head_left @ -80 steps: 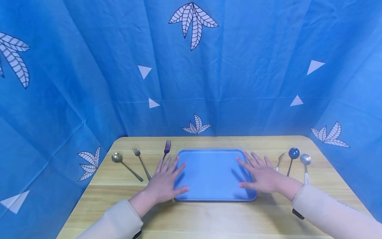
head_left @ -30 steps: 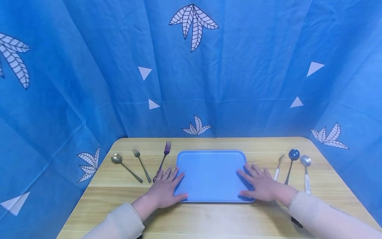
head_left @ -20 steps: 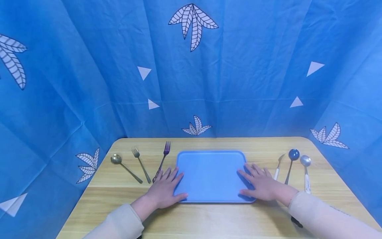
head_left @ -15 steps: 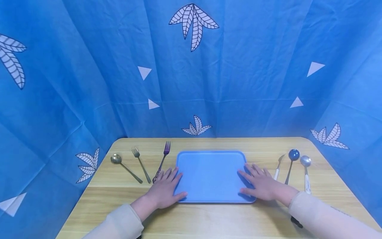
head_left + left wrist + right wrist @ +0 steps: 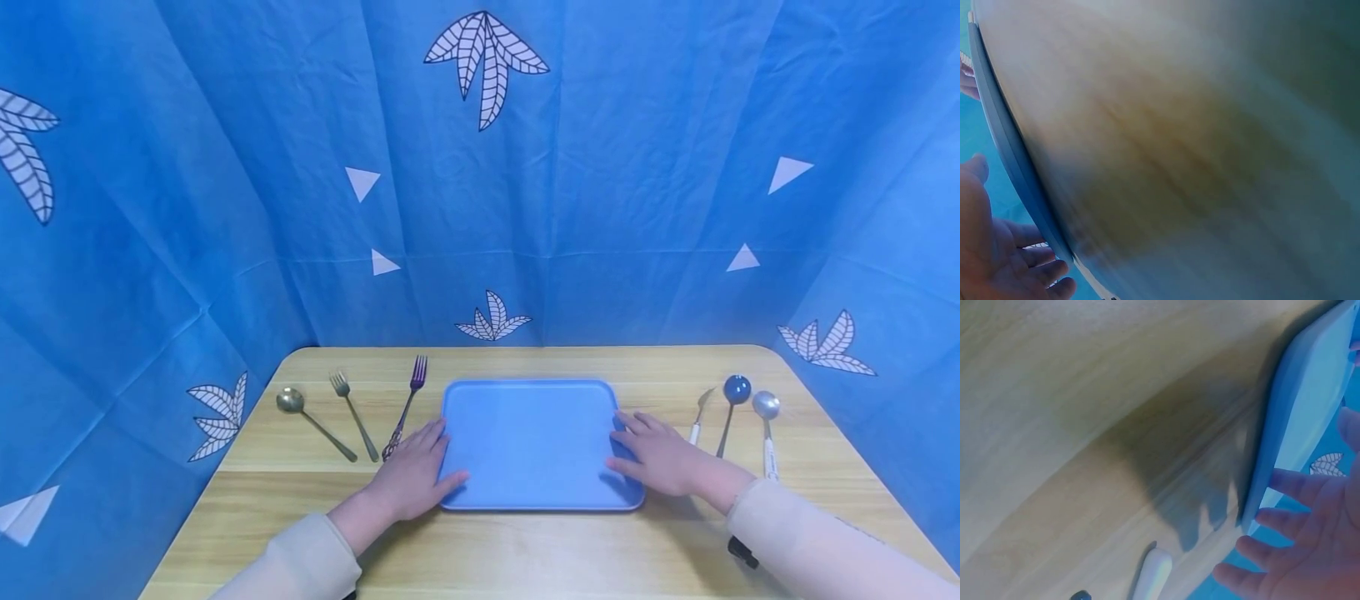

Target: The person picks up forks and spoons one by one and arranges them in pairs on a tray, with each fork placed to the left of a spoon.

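Observation:
A blue rectangular tray lies flat on the wooden table between the two hands. My left hand is at its left side, fingers extended along the edge and thumb over the near left corner. On the opposite side, my right hand reaches in with fingers extended, fingertips over the right rim. Both wrist views show the palms turned toward the tray's side, the left hand and the right hand holding nothing. A purple fork lies just beyond the left fingertips, its handle end close to them.
Left of the tray lie a silver fork and a metal spoon. To the right are a white-handled knife, a dark round-bowled spoon and a white-handled spoon. Blue patterned cloth hangs behind the table.
Both hands came down and nearer from higher over the tray's sides. Since then the left fingers have drawn together and the right hand has shifted slightly outward. The tray has hardly moved.

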Demonstrator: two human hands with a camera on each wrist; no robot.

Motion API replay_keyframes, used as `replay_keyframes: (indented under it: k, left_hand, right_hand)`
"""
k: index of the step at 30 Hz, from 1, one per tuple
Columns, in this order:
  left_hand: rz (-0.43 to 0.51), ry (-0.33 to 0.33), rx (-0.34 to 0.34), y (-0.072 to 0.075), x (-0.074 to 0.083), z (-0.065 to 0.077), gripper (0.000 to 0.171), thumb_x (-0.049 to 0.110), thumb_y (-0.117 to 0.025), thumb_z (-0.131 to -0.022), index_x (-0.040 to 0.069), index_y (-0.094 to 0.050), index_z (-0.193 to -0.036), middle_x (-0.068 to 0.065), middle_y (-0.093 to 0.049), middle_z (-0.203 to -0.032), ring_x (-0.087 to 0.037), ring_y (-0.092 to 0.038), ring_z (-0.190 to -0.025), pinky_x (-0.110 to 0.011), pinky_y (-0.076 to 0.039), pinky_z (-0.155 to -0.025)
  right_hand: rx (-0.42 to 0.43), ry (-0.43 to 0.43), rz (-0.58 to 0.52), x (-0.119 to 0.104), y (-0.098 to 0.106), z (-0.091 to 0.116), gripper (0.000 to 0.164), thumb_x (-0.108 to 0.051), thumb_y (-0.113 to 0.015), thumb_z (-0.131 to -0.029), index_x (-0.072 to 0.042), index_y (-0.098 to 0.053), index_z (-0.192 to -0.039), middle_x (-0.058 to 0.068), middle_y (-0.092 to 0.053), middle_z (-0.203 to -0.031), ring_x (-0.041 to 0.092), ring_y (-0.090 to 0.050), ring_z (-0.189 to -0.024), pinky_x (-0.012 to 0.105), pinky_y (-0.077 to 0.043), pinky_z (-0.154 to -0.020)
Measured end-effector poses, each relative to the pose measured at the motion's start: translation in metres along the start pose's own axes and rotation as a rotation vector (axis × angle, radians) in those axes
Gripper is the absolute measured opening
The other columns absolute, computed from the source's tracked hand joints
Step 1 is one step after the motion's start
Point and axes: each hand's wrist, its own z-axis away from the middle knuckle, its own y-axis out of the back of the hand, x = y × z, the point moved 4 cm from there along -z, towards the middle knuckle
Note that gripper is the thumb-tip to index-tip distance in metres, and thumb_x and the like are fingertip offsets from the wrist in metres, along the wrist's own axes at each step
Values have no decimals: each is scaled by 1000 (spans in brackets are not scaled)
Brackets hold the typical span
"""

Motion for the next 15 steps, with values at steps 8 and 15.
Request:
replay_keyframes:
  k: [8,15]
  left_hand:
    - [36,57,64,6,1,-8,55,37,-60,-98,-9,-61,-127,-27,-47,-146,-43,-48,-132,-53,-40,-107]
    - [61,61,141,10,-2,-18,23,13,-65,-94,-6,-71,-107,-26,-58,-133,-44,-57,-121,-53,-45,-102]
  right_hand:
    - [4,18,76,-1,7,-5,40,-23,-65,-93,4,-65,-122,31,-48,-143,53,-46,-128,62,-37,-105]
    - [58,20,72,0,9,-13,27,-11,-72,-83,2,-71,-107,32,-56,-132,50,-58,-113,58,-48,-95]
